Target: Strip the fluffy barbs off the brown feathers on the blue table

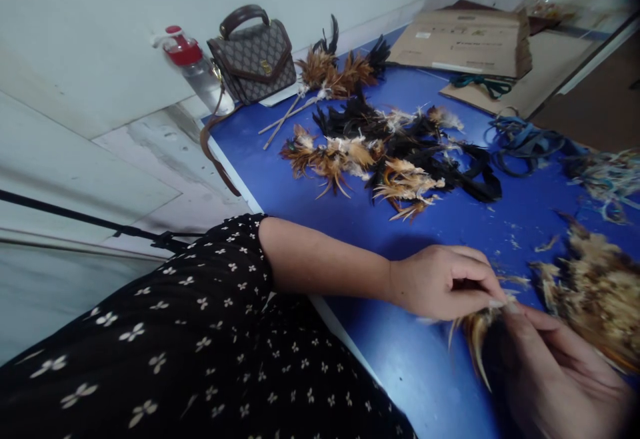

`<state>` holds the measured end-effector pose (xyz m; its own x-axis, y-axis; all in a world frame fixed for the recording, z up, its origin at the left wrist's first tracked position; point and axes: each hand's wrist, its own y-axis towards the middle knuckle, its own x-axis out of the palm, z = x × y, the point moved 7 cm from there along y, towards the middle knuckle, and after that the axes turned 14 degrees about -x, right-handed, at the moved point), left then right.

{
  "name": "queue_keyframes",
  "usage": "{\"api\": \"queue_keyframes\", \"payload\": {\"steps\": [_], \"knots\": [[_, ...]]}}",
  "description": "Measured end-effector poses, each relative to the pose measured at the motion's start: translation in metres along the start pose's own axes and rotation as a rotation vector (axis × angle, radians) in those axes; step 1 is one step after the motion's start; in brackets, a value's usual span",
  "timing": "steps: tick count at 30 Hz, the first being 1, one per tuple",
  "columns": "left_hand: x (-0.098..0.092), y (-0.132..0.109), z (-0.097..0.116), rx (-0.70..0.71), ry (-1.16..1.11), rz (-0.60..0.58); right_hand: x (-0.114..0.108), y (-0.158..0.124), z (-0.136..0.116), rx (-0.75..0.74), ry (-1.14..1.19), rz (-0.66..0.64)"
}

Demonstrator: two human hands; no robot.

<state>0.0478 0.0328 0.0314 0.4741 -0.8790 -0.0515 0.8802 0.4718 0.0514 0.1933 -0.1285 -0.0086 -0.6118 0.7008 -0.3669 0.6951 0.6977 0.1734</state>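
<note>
1. Hands: my left hand (440, 285) is closed in a fingertip pinch. My right hand (565, 365) is pinched against it, thumb and fingers together. Both grip the root end of one brown feather tuft (475, 332); blur hides the exact contact of the right fingertips.

2. Location: the tuft is held over the blue surface (280, 192), inward of its near edge, which runs diagonally down the view beside my lap.

3. Key relation: the quills meet between the two sets of fingertips. From there the tuft's long axis drops down the view, slanting slightly toward the near edge. One long, pale curved feather makes its lowest tip. The root is the end in hand; the tips hang free between my hands.

4. Nearer hand: both touch at the root, left from the near-edge side, right from lower in the view.

5. Supply side: a loose feather heap (600, 292) lies just beyond my right hand, away from the near edge. Right is nearer to it than left.

6. Other side: black-and-tan feather bundles (350, 155) lie past my left forearm, toward the surface's corner by the handbag (255, 59), well apart from the pinch.
</note>
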Motion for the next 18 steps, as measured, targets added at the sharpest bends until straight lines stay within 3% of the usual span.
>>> {"api": "queue_keyframes", "payload": {"steps": [5, 12, 18], "knots": [[0.0, -0.001, 0.01, 0.096, 0.021, -0.028, 0.004, 0.0, 0.004, 0.147, 0.16, 0.024], [0.001, 0.005, 0.011, -0.011, -0.206, -0.094, 0.005, -0.002, -0.001, 0.234, 0.199, 0.055], [0.007, 0.011, -0.012, -0.199, -0.498, -0.196, 0.004, -0.006, 0.0, 0.247, 0.272, -0.026]]}}
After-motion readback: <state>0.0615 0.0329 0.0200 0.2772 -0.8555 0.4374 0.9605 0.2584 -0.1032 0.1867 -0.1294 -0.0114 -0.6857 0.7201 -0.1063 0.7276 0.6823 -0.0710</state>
